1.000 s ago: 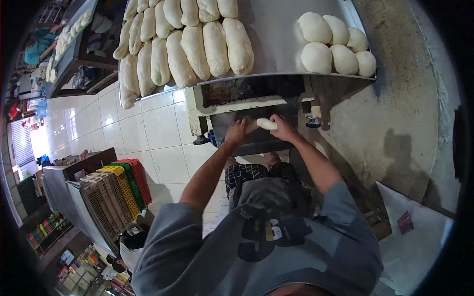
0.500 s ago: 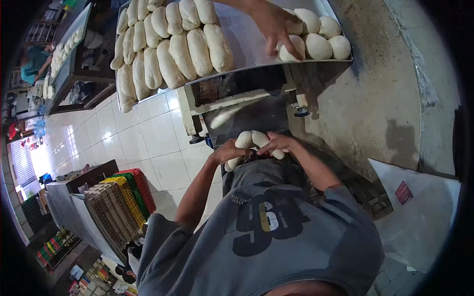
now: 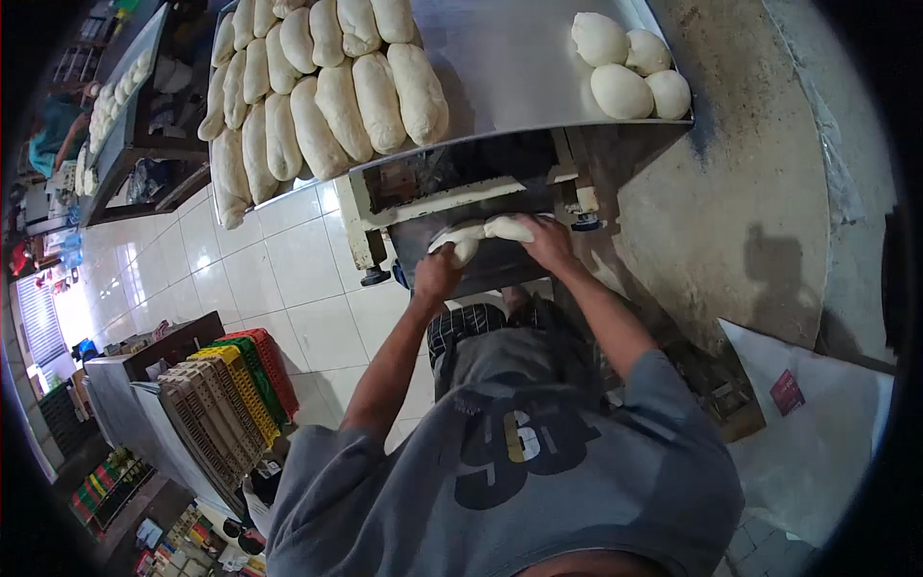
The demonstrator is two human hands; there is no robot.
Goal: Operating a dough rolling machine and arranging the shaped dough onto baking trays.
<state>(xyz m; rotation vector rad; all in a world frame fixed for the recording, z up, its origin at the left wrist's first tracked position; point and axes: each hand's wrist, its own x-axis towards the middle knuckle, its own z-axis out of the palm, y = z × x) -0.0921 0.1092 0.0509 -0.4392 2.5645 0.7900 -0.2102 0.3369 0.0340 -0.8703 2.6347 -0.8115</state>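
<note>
Over a dark flat surface (image 3: 486, 273) in front of my body, both my hands grip pale, soft dough. My left hand (image 3: 439, 271) is closed round the left piece of dough (image 3: 461, 242), which bends down towards my fingers. The right piece of dough (image 3: 508, 228) lies in my right hand (image 3: 551, 242), its fingers wrapped round the outer end. The two pieces touch in the middle; whether they are joined I cannot tell. Beyond, a metal tray (image 3: 519, 67) carries rows of long dough rolls (image 3: 380, 101) at left and several round dough balls (image 3: 620, 92) at right.
A cream metal frame (image 3: 461, 202) stands under the tray. To the left are stacked plastic crates (image 3: 231, 380) in beige, yellow, green and red. A white sack (image 3: 817, 423) lies at right. A person (image 3: 53, 139) is by another dough-laden table (image 3: 130, 115) at far left.
My hands have moved forward and apart, drawing the dough out sideways. Another person's hand has left the tray, and fewer dough balls are on it.
</note>
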